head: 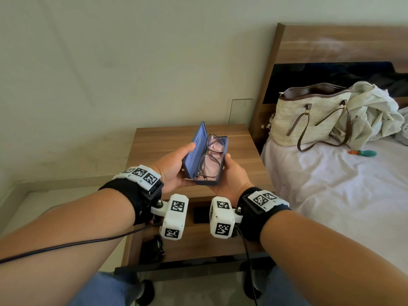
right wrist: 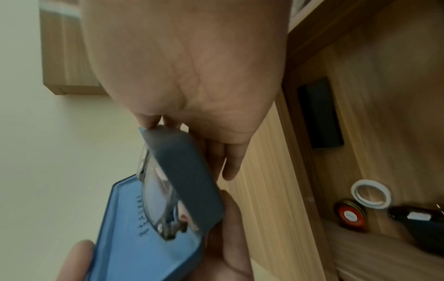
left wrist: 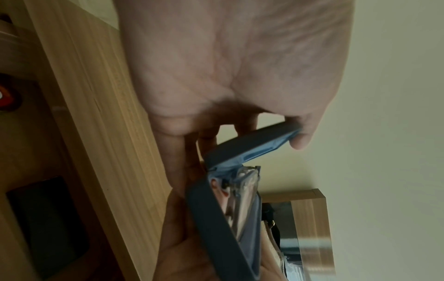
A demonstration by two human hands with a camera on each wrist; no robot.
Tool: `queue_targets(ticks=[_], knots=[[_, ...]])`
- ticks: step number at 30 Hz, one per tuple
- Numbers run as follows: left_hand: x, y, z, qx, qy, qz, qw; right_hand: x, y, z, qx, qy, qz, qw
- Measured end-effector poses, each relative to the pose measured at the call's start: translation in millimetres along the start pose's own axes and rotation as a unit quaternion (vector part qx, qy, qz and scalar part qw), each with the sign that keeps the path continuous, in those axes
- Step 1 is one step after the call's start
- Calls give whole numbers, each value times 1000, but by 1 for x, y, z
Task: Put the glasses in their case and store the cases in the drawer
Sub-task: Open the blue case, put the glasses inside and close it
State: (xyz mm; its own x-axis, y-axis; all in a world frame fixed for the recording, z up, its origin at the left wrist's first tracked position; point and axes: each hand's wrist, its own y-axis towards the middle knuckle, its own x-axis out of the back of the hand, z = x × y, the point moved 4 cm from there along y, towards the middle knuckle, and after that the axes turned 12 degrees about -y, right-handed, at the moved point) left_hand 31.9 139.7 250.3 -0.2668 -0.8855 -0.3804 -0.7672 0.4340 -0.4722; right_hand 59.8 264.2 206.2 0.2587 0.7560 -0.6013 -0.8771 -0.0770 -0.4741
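Note:
A dark blue glasses case [head: 208, 181] with a lighter blue lining stands open above the wooden nightstand [head: 159, 140]. Folded dark-framed glasses [head: 210, 157] lie inside its base on a pink cloth. My left hand [head: 174, 166] grips the raised lid [head: 196, 146], thumb on its edge; the left wrist view shows that lid [left wrist: 252, 144] pinched at its rim. My right hand [head: 231, 175] cradles the base [right wrist: 190, 178] from below, thumb on its right rim. Below my wrists the nightstand's drawer [head: 198, 241] is pulled open.
In the drawer lie a black rectangular object [head: 201, 215], a dark item [head: 154, 246], a white ring [right wrist: 371, 194] and a round red-and-black object [right wrist: 350, 215]. A bed [head: 331, 195] with a woven handbag [head: 309, 120] and crumpled cloth stands to the right.

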Motion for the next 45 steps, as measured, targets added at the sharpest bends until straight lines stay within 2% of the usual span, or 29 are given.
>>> queue_targets(ticks=[3,7,14,20,35,39,45], knots=[[-2,1,1,4,47,-6,999,-6,-2,-2,3,21,8,1000],[-4,3,0,-8,72,-21,997,-12,-8,1,12,51,-15,999],[-10,7,1,-31,86,25,995,-21,-17,8,38,43,-55,997],[-11,7,3,-43,141,19,989,-18,-11,1,44,33,-86,995],[-9,13,6,-48,336,-16,941,-13,4,-6,43,13,-91,995],[-13,7,1,-56,354,-14,933,-8,12,-10,41,17,-80,996],[-9,12,2,-67,340,-18,938,2,18,-11,45,35,-69,996]])
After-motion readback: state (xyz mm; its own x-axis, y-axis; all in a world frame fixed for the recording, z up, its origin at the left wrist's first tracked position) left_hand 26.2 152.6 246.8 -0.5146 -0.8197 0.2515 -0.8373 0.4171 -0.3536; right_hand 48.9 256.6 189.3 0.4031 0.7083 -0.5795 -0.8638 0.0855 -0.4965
